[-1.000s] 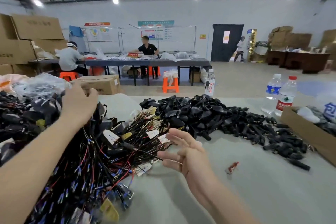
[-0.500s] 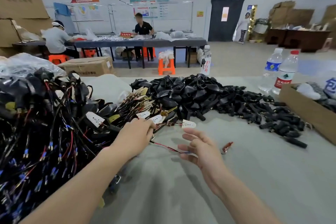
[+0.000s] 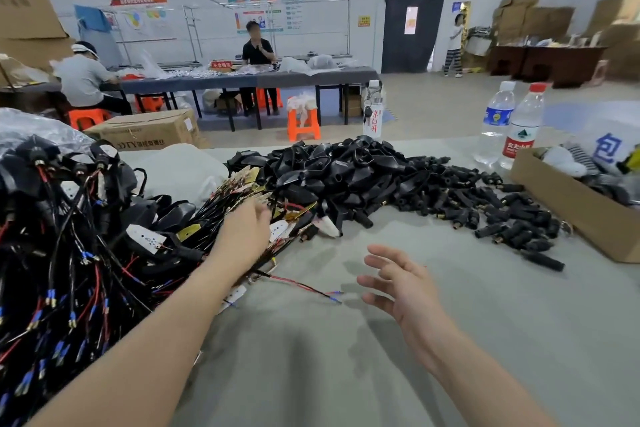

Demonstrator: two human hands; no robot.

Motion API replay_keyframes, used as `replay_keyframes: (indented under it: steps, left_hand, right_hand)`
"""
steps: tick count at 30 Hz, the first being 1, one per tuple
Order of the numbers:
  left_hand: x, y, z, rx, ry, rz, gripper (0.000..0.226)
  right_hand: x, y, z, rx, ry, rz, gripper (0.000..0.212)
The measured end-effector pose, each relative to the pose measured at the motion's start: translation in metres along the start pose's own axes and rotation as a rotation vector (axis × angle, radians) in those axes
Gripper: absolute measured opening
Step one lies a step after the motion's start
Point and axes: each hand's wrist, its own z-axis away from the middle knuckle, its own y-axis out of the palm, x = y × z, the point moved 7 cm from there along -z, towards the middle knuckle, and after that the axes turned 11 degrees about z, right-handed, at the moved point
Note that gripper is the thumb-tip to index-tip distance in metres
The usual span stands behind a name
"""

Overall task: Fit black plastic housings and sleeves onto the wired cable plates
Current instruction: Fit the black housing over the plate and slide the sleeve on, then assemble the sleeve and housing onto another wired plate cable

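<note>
While the right hand [image 3: 398, 284] hovers above the desk [image 3: 346, 374] with its fingers [image 3: 384, 255] spread and holding nothing, the left hand [image 3: 242, 236] reaches into the tangled heap of wired cable plates [image 3: 145, 239]. Its fingertips are blurred and hidden, so I cannot tell whether they grip anything. Black housings [image 3: 346, 170] and sleeves [image 3: 502, 215] lie piled beyond. Because the wires interlace, pulling one plate could drag snagged neighbours out; a loose wire [image 3: 304, 288] trails nearby.
</note>
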Motion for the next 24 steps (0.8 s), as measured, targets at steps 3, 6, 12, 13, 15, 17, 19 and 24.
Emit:
replay_keyframes:
  steps: [3,6,12,13,15,17,19,24]
  left_hand:
    - [-0.04,-0.033,-0.009,-0.141,0.107,0.198,0.016]
    - [-0.079,-0.06,-0.007,-0.212,0.25,0.245,0.008]
    - [-0.117,-0.07,0.008,-0.165,0.315,0.348,0.011]
    - [-0.118,-0.071,0.011,-0.172,0.302,0.39,0.012]
    - [-0.126,-0.074,0.019,-0.203,0.304,0.548,0.012]
    - [-0.14,-0.075,0.025,-0.233,0.328,0.688,0.014]
    - [-0.147,-0.073,0.029,-0.244,0.334,0.758,0.015]
    - [-0.145,-0.056,0.035,0.004,0.303,0.619,0.009]
  right_hand:
    - [0.002,-0.006,-0.004,-0.008,-0.024,0.011,0.043]
    - [0.004,-0.006,-0.006,-0.017,-0.037,0.021,0.043]
    - [0.004,-0.001,-0.001,-0.004,-0.075,0.071,0.042]
    - [0.003,0.001,0.001,0.011,-0.077,0.076,0.042]
    - [0.002,0.01,0.005,0.053,-0.099,0.069,0.04]
    - [0.003,0.023,0.01,0.104,-0.153,0.072,0.036]
    - [0.003,0.045,0.017,0.15,-0.234,0.194,0.035]
    - [0.009,0.122,0.033,0.385,-0.388,0.381,0.036]
